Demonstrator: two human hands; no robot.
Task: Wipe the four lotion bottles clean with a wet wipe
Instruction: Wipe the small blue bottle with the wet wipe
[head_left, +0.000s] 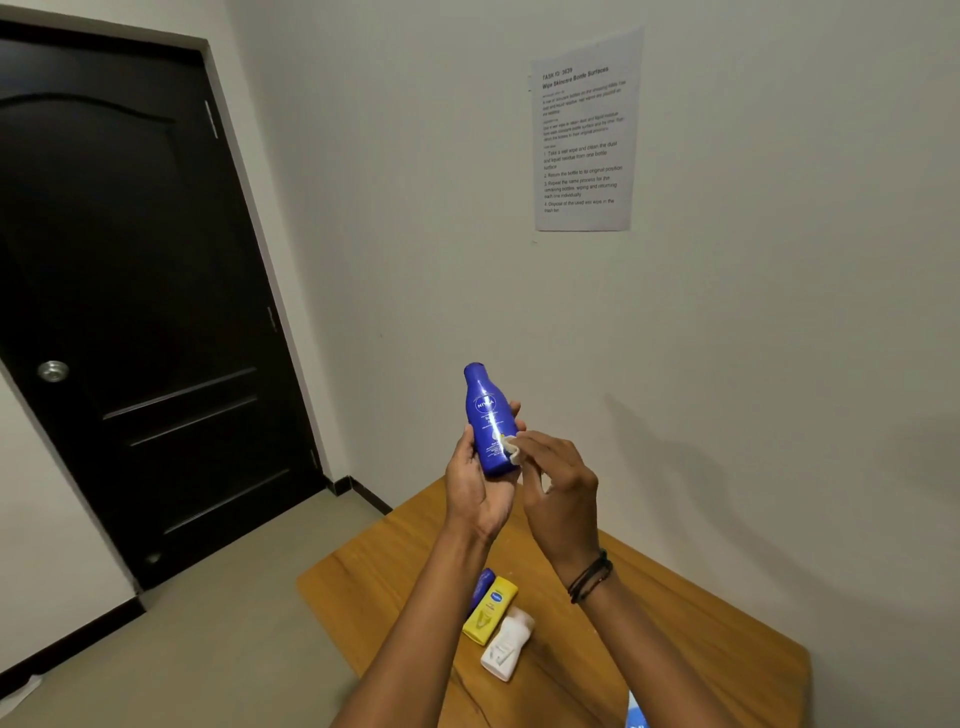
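Note:
My left hand holds a dark blue lotion bottle upright in the air above the table, cap up. My right hand pinches a small white wet wipe against the bottle's lower right side. Three more bottles lie side by side on the wooden table: a blue one, mostly hidden behind my left forearm, a yellow one and a white one.
A blue and white packet shows at the bottom edge of the table. The table stands against a white wall bearing a printed sheet. A dark door is on the left, with bare floor in front of it.

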